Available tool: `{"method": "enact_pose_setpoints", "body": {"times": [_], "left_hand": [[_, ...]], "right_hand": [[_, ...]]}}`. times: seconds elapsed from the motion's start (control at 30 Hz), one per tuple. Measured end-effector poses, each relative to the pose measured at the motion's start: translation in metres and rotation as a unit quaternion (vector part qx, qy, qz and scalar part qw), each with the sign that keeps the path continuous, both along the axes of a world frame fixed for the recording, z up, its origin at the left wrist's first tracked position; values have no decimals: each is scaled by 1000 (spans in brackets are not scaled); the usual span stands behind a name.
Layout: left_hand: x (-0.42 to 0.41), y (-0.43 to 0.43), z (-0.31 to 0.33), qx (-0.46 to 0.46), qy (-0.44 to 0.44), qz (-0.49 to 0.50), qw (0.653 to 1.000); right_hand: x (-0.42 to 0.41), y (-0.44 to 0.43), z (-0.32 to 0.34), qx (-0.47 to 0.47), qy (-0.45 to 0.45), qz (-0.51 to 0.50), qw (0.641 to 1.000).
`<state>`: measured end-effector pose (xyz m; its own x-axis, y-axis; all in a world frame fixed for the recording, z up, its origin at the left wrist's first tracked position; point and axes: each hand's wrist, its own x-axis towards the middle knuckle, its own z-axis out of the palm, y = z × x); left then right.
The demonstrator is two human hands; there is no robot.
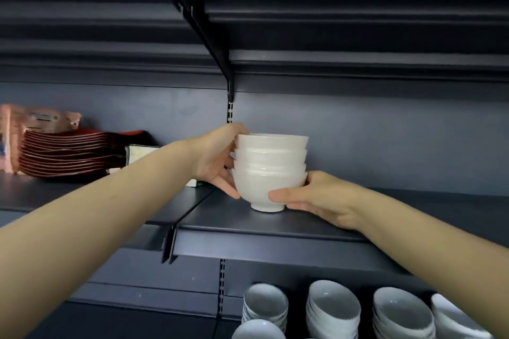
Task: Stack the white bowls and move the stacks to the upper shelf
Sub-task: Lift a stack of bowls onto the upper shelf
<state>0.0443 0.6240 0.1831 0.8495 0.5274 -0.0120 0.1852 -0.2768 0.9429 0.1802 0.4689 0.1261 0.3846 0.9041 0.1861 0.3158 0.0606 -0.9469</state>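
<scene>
Stack of white bowls (271,170) sits at the centre of the frame, its foot on the dark shelf (248,224). A pile of red packets (68,154) lies at middle left; more bowls (333,308) fill the lower right. The left hand (214,162) wraps curled fingers round the stack's left side; the right hand (311,195) clamps its base, thumb in front

Nested upright, four deep: glossy stack of white bowls (271,170), round foot set on the dark shelf (275,224) near its front edge. Lower down, more bowl stacks (333,308) side by side, mouths tipped forward.
</scene>
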Motion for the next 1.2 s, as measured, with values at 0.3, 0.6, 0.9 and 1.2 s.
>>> {"method": "enact_pose_setpoints", "body": {"times": [0.3,0.6,0.9,1.2], "left_hand": [[4,17,-5,20,-5,-29,999],[-3,17,-8,136,-89,-63,985],[0,19,-6,153,-113,-61,980],[20,44,-5,161,-101,-57,980]], "right_hand": [[4,9,-3,-13,-24,-26,999],[6,6,-4,16,32,-30,999],[16,8,-2,9,31,-76,997],[36,30,5,-46,-20,-97,994]]}}
